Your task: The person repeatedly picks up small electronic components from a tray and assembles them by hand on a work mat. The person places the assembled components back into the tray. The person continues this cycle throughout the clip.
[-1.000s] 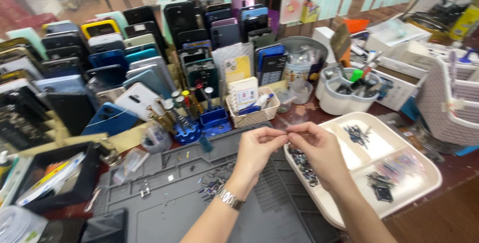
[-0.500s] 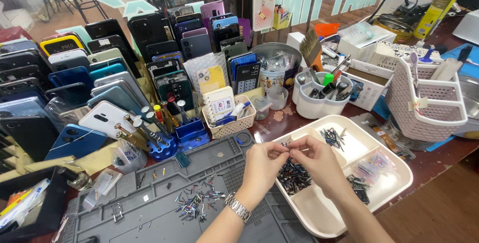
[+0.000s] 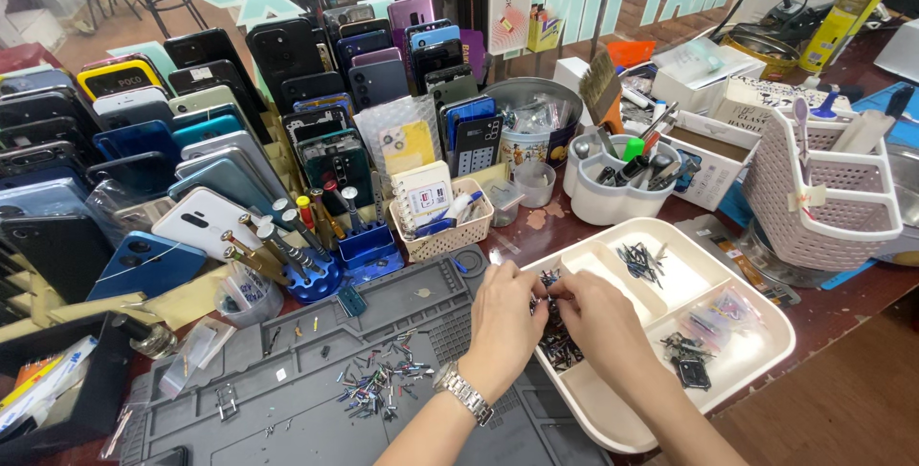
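Grey matting (image 3: 287, 399) lay nearest, left of the white tray (image 3: 766, 351), with a scatter of small screws (image 3: 378, 385) on it. A metal watch (image 3: 466, 395) sat on the left wrist. The left hand (image 3: 503, 322) and right hand (image 3: 598, 322) met over the tray's left compartment, fingertips pinched together on something tiny; what they clamped was too small to tell. Just under the hands, in that compartment, lay a heap of small dark parts (image 3: 560, 346). A second, smaller cluster of dark pieces (image 3: 639, 260) sat in the tray's far compartment, and clear bags with more parts (image 3: 699, 342) lay in its right one.

Beyond the tray's left corner stood a blue holder of screwdrivers (image 3: 316, 270) and a small woven basket (image 3: 442, 232). Straight beyond the tray stood a white cup of tools (image 3: 617, 198), and to the tray's right a pink slotted basket (image 3: 823, 198). Farther back, left of the tray, rows of phones (image 3: 191, 141) leaned in racks.
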